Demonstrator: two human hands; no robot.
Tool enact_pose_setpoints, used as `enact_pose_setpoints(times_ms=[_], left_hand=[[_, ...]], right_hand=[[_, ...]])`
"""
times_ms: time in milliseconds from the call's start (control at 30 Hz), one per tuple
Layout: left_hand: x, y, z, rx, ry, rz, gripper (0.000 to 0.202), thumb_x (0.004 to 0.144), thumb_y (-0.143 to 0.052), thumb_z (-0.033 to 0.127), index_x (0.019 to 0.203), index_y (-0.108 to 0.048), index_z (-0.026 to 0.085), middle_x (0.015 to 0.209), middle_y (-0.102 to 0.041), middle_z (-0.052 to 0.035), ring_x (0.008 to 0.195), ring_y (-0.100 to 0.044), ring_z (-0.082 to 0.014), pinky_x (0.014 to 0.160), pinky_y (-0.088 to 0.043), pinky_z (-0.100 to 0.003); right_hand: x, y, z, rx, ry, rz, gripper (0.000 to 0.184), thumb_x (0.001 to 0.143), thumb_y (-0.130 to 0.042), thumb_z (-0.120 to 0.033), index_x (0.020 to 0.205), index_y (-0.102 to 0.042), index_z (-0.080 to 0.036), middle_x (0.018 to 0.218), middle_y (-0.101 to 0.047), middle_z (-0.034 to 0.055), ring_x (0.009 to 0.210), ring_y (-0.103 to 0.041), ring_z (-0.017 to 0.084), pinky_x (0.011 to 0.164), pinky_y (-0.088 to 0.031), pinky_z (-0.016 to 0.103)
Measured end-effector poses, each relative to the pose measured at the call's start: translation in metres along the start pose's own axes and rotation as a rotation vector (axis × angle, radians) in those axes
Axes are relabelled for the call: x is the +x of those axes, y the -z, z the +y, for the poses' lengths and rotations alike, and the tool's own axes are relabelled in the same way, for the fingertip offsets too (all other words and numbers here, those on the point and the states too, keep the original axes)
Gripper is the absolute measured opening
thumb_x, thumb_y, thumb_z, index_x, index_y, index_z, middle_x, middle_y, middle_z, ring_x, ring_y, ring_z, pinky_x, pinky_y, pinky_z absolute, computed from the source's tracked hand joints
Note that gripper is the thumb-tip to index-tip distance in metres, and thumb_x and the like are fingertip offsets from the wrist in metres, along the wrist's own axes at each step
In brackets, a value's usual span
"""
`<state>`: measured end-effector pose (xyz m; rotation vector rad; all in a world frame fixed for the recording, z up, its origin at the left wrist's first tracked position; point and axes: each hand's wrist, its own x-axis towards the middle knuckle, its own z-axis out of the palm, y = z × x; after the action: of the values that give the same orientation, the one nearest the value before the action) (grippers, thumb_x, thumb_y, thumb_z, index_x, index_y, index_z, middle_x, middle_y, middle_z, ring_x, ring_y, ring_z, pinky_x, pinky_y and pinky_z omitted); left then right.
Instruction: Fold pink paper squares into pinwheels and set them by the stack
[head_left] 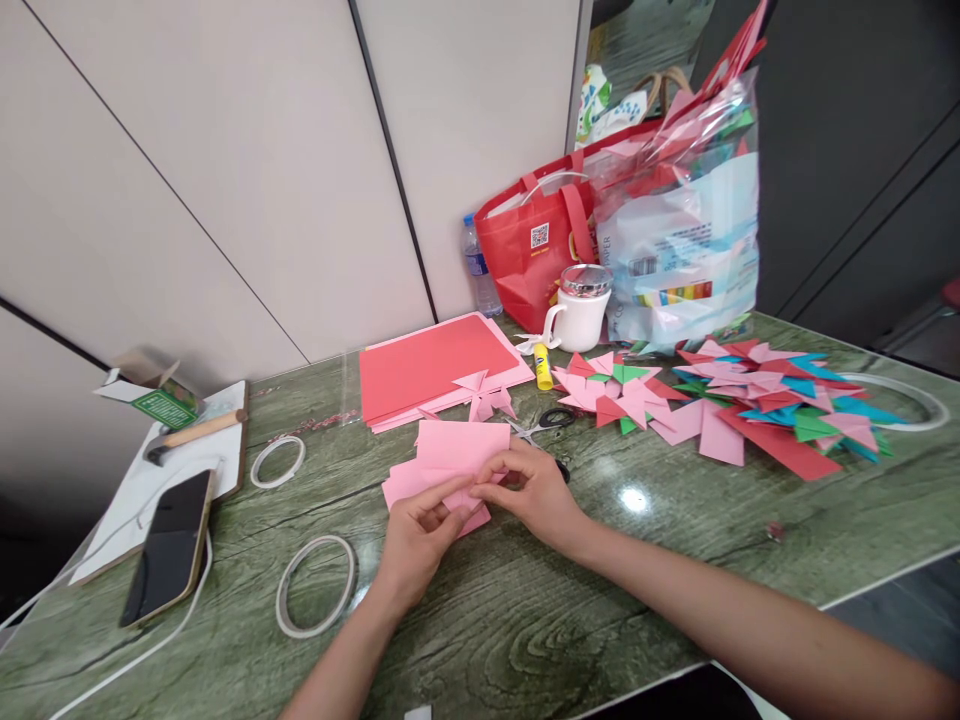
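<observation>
Both my hands meet over a small stack of pink paper squares (457, 450) on the green wood-grain table (525, 610). My left hand (417, 540) pinches the near edge of a pink sheet, fingers closed on it. My right hand (529, 490) presses and pinches the same sheet from the right, fingers curled. Black-handled scissors (550, 422) lie just behind my right hand. A small folded pink piece (486, 395) sits on a stack of red and pink sheets (439, 366).
Folded paper shapes in pink, red, green and blue (750, 405) cover the right side. A glue stick (542, 366), white mug (579, 308), water bottle (478, 266), red bag (536, 245) and plastic bag (682, 240) stand behind. Two tape rings (315, 585) and a phone (169, 545) lie left.
</observation>
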<state>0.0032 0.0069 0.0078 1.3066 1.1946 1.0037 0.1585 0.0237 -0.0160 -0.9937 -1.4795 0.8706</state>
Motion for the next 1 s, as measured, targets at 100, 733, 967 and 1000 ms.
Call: enact_pose_setpoints(times_ms=[100, 733, 967, 1000], left_hand=[[0.0004, -0.0001, -0.0022, 0.022, 0.005, 0.017, 0.038, 0.063, -0.072, 0.03, 0.097, -0.071, 0.014, 0.045, -0.033, 0.0069, 0.047, -0.022, -0.0061, 0.045, -0.017, -0.02], [-0.0007, -0.0005, -0.0052, 0.004, -0.029, 0.074, 0.037, 0.062, -0.072, 0.027, 0.097, -0.071, 0.016, 0.048, -0.026, 0.0071, 0.047, -0.019, -0.0059, 0.044, -0.015, -0.02], [-0.0009, -0.0019, -0.0018, 0.01, -0.033, 0.065, 0.037, 0.06, -0.071, 0.025, 0.096, -0.071, 0.015, 0.046, -0.024, 0.0084, 0.045, -0.016, -0.0052, 0.042, -0.016, -0.02], [-0.0005, -0.0012, -0.0025, 0.022, -0.036, 0.061, 0.038, 0.061, -0.071, 0.025, 0.097, -0.071, 0.014, 0.046, -0.023, 0.0084, 0.045, -0.016, -0.0052, 0.042, -0.016, -0.019]], right_hand=[[-0.0004, 0.0004, 0.0002, 0.016, -0.001, -0.022, 0.014, 0.067, -0.071, -0.032, 0.066, -0.066, -0.019, 0.074, -0.056, 0.0028, 0.069, -0.055, 0.016, 0.057, -0.046, 0.025], [-0.0044, -0.0019, 0.0017, -0.05, 0.017, -0.072, 0.012, 0.066, -0.069, -0.015, 0.077, -0.064, -0.02, 0.087, -0.054, 0.0042, 0.078, -0.054, 0.017, 0.067, -0.048, 0.028], [-0.0057, -0.0033, 0.0009, -0.107, 0.037, -0.068, 0.018, 0.064, -0.064, -0.009, 0.078, -0.063, -0.02, 0.083, -0.055, 0.0038, 0.079, -0.054, 0.017, 0.069, -0.048, 0.029], [-0.0055, -0.0034, 0.001, -0.104, 0.034, -0.071, 0.019, 0.064, -0.063, -0.008, 0.078, -0.063, -0.02, 0.084, -0.055, 0.0039, 0.079, -0.054, 0.018, 0.069, -0.048, 0.029]])
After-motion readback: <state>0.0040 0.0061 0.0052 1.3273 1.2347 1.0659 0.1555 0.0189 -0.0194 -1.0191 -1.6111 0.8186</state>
